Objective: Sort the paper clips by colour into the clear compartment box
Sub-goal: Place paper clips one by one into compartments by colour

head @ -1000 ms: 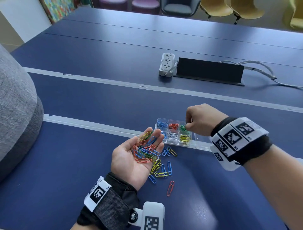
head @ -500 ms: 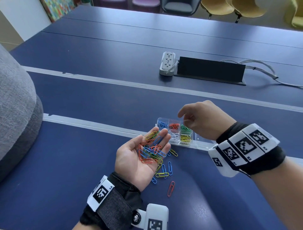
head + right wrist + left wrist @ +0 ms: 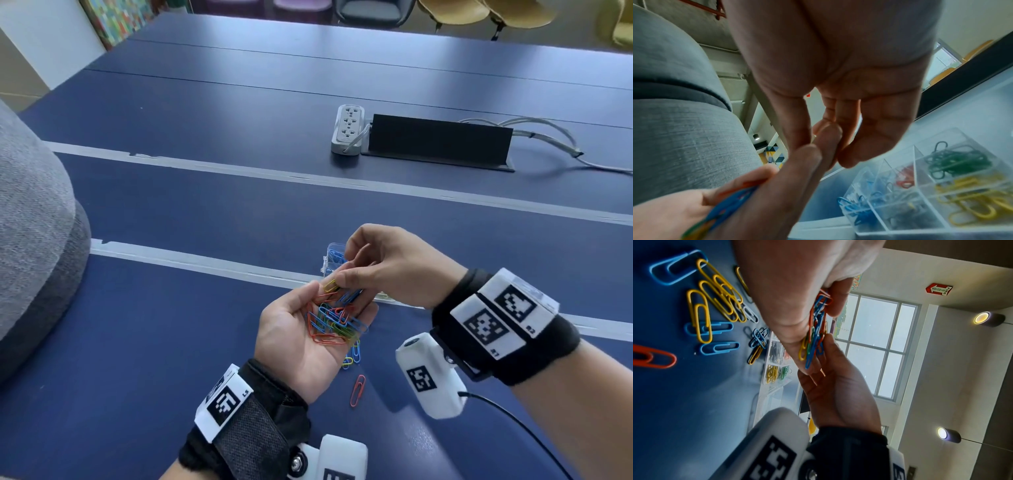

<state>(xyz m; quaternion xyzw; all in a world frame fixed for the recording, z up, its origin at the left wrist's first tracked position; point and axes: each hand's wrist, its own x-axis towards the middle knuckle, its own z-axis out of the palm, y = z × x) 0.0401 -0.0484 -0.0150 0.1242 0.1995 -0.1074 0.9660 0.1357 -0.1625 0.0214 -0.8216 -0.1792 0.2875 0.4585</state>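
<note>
Cupping mixed clips (image 3: 330, 320) in our flat left hand (image 3: 301, 337), our right hand (image 3: 380, 270) pinches a yellow clip (image 3: 331, 285), bound next, we judge, for the box (image 3: 941, 194)'s yellow compartment.

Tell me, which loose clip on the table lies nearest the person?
The lone red clip; it lies apart from the blue and yellow clips, just beyond the left hand.

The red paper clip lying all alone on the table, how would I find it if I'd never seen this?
Start at the blue table and find the left hand, held palm up with a heap of mixed clips. Look just below its wrist side, towards the person: the red paper clip lies there. It lies apart from the yellow and blue clips nearer the fingers.
</note>
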